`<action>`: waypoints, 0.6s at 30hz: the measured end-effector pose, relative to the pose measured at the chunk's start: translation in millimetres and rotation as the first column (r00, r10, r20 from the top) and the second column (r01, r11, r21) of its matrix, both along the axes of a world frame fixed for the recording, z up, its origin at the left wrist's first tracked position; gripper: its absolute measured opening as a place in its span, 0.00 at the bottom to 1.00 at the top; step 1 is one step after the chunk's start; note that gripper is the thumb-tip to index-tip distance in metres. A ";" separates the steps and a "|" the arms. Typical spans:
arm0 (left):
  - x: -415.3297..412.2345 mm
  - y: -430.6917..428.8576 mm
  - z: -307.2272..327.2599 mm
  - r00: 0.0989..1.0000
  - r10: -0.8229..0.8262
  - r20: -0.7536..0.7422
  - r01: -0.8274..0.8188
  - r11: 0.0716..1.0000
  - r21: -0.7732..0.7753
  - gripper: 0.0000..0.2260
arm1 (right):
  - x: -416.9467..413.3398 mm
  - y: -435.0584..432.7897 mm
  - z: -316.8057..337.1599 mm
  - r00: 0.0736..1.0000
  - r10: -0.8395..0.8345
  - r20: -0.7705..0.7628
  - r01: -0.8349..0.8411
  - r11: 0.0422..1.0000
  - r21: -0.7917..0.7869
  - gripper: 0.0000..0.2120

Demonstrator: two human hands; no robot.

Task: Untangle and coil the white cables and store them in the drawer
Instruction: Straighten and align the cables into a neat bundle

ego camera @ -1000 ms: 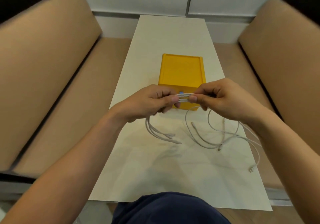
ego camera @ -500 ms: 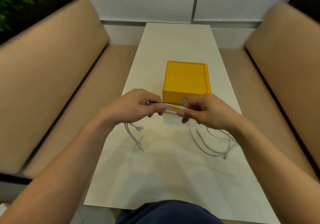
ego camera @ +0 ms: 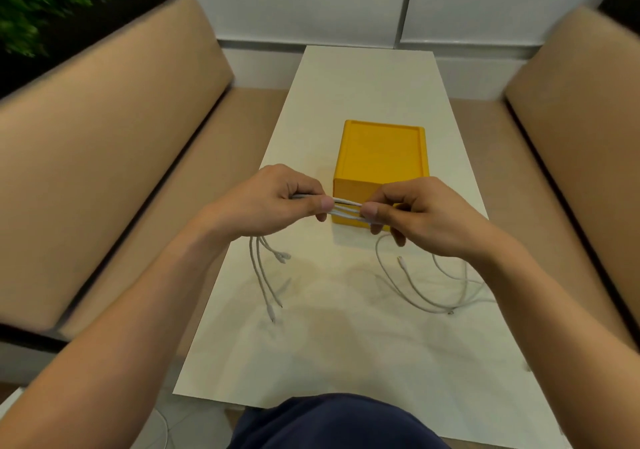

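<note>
Several thin white cables (ego camera: 346, 207) run as a flat, parallel bundle between both hands. They are held above the long white surface (ego camera: 346, 362), just in front of the yellow box-shaped drawer unit (ego camera: 381, 154).

Left hand (ego camera: 273, 202): fingers (ego camera: 323, 203) curled, thumb pinching the bundle. Right hand (ego camera: 429, 216): same pinch, close beside it.

Short tails hang from the left hand, plug ends near the surface. Longer slack loops trail from the right hand across the surface.

Status, judged: strands look separated and aligned, so untangling is mostly done. Coiling not begun. Drawer appears closed; opening it and stowing the cables remain.
</note>
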State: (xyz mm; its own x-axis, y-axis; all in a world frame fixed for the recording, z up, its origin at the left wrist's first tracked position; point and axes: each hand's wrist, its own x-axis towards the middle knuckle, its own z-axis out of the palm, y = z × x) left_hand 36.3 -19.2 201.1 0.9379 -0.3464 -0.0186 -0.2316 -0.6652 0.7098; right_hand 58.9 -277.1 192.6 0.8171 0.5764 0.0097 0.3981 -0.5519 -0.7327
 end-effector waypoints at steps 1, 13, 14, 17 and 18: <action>-0.2 -0.5 0.9 1.000 -0.008 0.005 0.008 1.000 0.007 0.11 | -0.9 -0.4 1.3 0.999 0.013 -0.033 -0.013 1.000 0.009 0.09; -1.3 -8.1 6.8 0.992 -0.120 0.029 0.120 0.993 -0.001 0.14 | -5.1 -21.9 19.8 0.994 0.072 -0.078 -0.073 0.997 -0.003 0.12; -0.7 -8.8 7.4 0.991 -0.126 0.041 0.126 0.992 0.015 0.13 | -4.3 -22.8 19.4 0.994 0.076 -0.083 -0.074 0.997 0.024 0.13; 1.5 -10.1 6.9 0.990 -0.129 0.063 0.128 0.991 0.025 0.11 | -1.2 -25.0 15.4 0.998 0.035 -0.052 -0.031 0.996 0.079 0.11; 1.2 -10.5 6.9 0.988 -0.133 0.074 0.131 0.991 0.032 0.10 | -0.4 -25.5 14.8 0.999 0.023 -0.037 -0.020 0.997 0.080 0.10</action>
